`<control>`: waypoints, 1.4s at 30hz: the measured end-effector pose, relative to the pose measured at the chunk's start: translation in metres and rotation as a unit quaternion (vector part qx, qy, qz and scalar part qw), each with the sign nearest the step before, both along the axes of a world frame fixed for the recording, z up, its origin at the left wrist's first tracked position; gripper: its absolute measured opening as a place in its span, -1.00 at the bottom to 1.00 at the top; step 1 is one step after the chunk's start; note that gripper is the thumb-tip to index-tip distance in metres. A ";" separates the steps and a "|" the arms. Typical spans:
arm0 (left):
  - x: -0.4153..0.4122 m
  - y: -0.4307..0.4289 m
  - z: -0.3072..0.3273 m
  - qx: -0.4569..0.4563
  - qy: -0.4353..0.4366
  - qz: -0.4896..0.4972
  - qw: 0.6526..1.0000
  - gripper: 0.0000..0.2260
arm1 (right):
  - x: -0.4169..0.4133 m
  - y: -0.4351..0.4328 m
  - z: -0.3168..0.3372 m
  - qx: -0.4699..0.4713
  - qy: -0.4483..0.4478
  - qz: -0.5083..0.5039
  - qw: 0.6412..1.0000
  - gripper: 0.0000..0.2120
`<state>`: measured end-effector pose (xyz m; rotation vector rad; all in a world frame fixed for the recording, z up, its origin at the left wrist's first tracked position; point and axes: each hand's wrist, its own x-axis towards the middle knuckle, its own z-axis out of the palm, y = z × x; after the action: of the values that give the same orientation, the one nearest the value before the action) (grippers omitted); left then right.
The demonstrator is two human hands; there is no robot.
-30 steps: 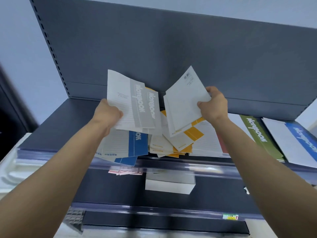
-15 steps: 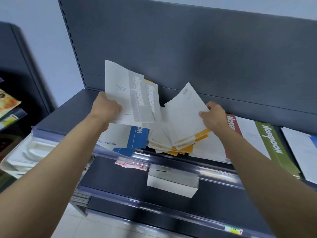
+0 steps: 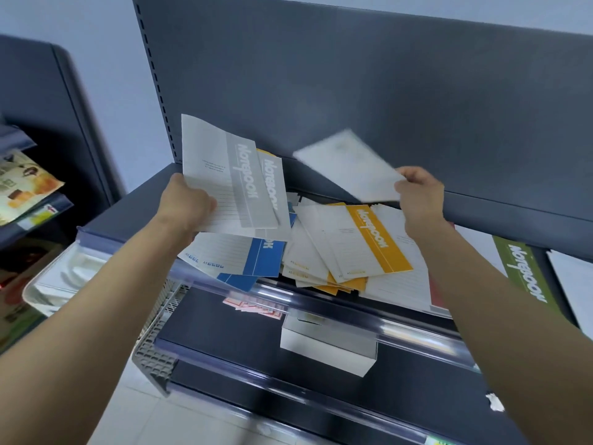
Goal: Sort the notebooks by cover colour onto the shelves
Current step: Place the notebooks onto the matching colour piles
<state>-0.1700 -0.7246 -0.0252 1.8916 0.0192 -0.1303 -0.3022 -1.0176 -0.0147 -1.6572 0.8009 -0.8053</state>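
Grey-banded notebooks [image 3: 224, 184], two of them fanned one behind the other, are gripped at their lower left edge by the left hand [image 3: 187, 203]. Its fingers are closed round the covers, which stand lifted above the top shelf [image 3: 134, 210]. The right hand [image 3: 420, 194] pinches the near corner of a blurred white notebook [image 3: 348, 163] between thumb and fingers. This one is also raised off the shelf and shows a plain pale face; its band colour cannot be told.

Directly below and between the two hands, a loose heap lies on the top shelf. Orange-banded notebooks [image 3: 369, 239] are splayed across its middle, the uppermost one face up. Blue-banded notebooks [image 3: 260, 261] sit to their left, partly under the grey pair, overhanging the shelf's clear front strip. A red-edged notebook [image 3: 438, 293] shows beneath the right forearm. Further right on the same shelf a green-banded notebook [image 3: 526, 277] lies flat, with another pale notebook [image 3: 574, 284] just beside it at the frame edge.

On the lower shelf [image 3: 208, 332], pink notebooks [image 3: 253, 306] peek out under the strip, near a white box [image 3: 327, 351]. A dark grey back panel [image 3: 353, 75] rises behind. At far left a neighbouring rack holds magazines [image 3: 22, 187], with a white plastic tray [image 3: 57, 277] below.
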 end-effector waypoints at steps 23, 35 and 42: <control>0.022 -0.002 0.006 0.014 -0.010 -0.020 1.000 -0.67 | 0.023 0.004 -0.006 -0.020 0.091 0.043 0.995 -0.62; 0.038 0.071 0.009 0.030 -0.037 0.058 0.997 -0.69 | 0.108 0.084 -0.030 -0.052 0.166 0.127 0.977 -0.76; 0.051 0.095 0.010 0.018 -0.050 0.052 0.997 -0.72 | 0.129 0.098 -0.047 -0.074 0.239 0.119 0.961 -0.74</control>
<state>-0.1191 -0.6295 -0.0155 1.9270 0.0512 0.0359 -0.1734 -0.9199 -0.0622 -2.0749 0.8584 -0.2996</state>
